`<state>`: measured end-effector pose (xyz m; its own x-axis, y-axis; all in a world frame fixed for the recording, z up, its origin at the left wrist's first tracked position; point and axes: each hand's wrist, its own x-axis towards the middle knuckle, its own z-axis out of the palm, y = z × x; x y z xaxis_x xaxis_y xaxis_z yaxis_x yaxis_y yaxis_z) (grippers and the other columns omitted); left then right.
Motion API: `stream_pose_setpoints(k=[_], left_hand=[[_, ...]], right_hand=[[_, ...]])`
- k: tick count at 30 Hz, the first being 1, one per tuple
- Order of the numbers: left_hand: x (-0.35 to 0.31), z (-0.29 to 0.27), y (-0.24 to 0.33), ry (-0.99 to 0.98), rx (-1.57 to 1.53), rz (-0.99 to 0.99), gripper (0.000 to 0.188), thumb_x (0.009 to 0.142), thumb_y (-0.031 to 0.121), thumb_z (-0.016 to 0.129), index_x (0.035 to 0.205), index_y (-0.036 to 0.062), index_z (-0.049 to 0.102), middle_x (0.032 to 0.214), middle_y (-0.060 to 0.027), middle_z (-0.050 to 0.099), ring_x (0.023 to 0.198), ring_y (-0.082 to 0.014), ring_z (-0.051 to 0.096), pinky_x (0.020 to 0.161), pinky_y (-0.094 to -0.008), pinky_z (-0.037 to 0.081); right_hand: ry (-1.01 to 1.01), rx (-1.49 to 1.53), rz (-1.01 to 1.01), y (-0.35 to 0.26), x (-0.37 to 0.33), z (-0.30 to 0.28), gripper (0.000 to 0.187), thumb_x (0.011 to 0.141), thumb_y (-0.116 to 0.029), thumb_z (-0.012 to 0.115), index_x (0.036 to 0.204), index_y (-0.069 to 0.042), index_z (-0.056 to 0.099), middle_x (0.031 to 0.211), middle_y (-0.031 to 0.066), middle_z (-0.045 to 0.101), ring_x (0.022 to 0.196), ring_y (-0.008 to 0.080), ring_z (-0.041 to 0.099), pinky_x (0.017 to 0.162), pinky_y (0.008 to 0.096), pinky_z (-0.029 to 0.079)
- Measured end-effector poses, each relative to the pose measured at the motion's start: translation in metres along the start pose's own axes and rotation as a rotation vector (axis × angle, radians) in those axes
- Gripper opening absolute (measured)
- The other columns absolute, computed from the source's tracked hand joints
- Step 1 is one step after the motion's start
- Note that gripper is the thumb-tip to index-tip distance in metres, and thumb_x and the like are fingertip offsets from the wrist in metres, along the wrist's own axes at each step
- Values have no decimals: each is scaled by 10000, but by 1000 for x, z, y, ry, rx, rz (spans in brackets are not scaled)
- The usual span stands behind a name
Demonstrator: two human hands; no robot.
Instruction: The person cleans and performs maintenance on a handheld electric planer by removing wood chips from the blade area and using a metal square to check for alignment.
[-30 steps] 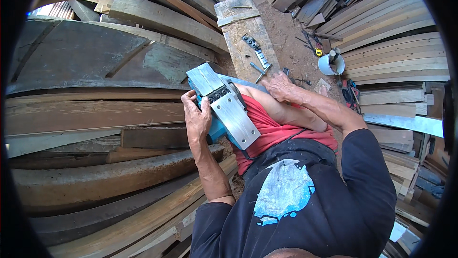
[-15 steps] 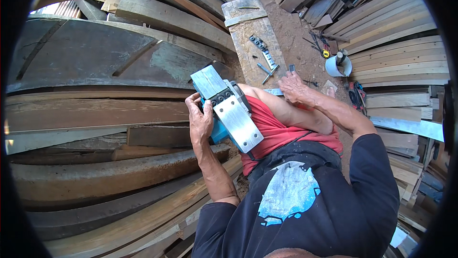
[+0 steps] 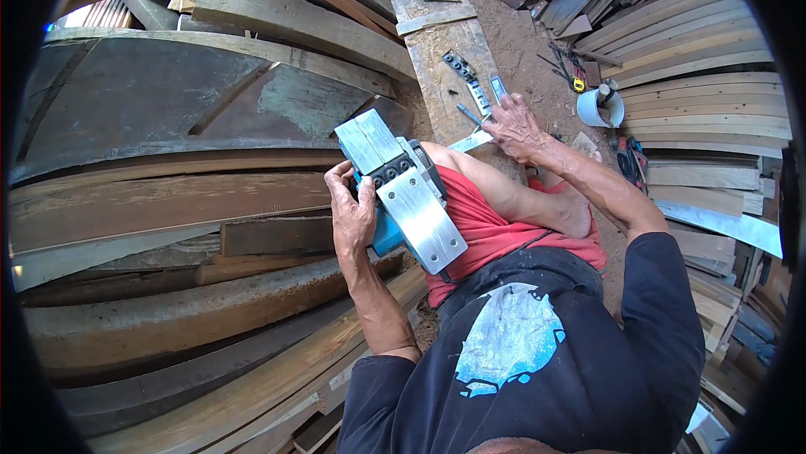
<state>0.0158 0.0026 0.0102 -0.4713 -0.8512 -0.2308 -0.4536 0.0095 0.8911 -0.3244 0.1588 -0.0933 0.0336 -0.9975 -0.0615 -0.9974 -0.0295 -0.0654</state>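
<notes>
On its back across my left thigh rests a blue electric planer [image 3: 388, 236], its silver sole plates and bolted cutter block facing up. My left hand [image 3: 348, 210] is closed around its left side, thumb near the bolts. My right hand [image 3: 520, 128] is over the near end of a wooden board [image 3: 428, 30], closed on what looks like a metal square [image 3: 472, 142]; fingers hide its middle. Beside those fingers lies a T-handled wrench [image 3: 468, 113], partly covered. A bolted blade holder [image 3: 459, 66] and a silver piece [image 3: 479, 99] lie on the board.
Stacked planks and thick timbers [image 3: 168, 202] fill the left. More boards [image 3: 697, 105] are piled at right. A white bucket [image 3: 599, 108] stands on the dusty ground, near a yellow tape measure [image 3: 578, 83] and red-handled tools [image 3: 631, 160].
My right hand has moved forward onto the board's near end, carrying the metal square with it and covering part of the wrench. My left hand and the planer have barely shifted.
</notes>
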Motion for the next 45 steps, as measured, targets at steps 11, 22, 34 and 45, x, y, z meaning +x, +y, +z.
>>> stream_pose_setpoints(k=[11, 22, 34, 45], left_hand=[[-1, -5, 0, -26, -46, -81, 448, 1069, 205, 585, 1420, 10, 387, 1292, -205, 579, 1194, -261, 587, 1055, -417, 474], [-5, -7, -3, 9, 37, 11, 474, 1066, 238, 595, 1426, 10, 386, 1278, -245, 589, 1175, -303, 607, 1038, -453, 488], [-3, -9, -16, 30, 64, 39, 458, 1057, 232, 599, 1397, 1, 397, 1270, -275, 613, 1158, -373, 652, 1015, -484, 511], [-6, -9, -16, 24, 67, 48, 458, 1070, 254, 579, 1399, -2, 391, 1264, -272, 628, 1158, -366, 665, 997, -483, 525]], right_hand=[[91, -149, 6, -6, 25, -7, 238, 800, -231, 683, 1005, -137, 758, 1062, 97, 642, 1174, 314, 552, 1064, 497, 321], [9, -224, 78, -18, 44, -10, 256, 818, -220, 675, 1014, -84, 767, 1138, 120, 658, 1208, 319, 549, 1052, 473, 361], [47, -241, 124, 3, 4, -28, 235, 813, -226, 691, 1010, -133, 780, 1149, 78, 661, 1187, 294, 545, 1028, 440, 390], [171, -211, 117, 33, 15, -29, 164, 812, -189, 670, 956, -156, 742, 1084, 18, 653, 1141, 271, 545, 932, 419, 440]])
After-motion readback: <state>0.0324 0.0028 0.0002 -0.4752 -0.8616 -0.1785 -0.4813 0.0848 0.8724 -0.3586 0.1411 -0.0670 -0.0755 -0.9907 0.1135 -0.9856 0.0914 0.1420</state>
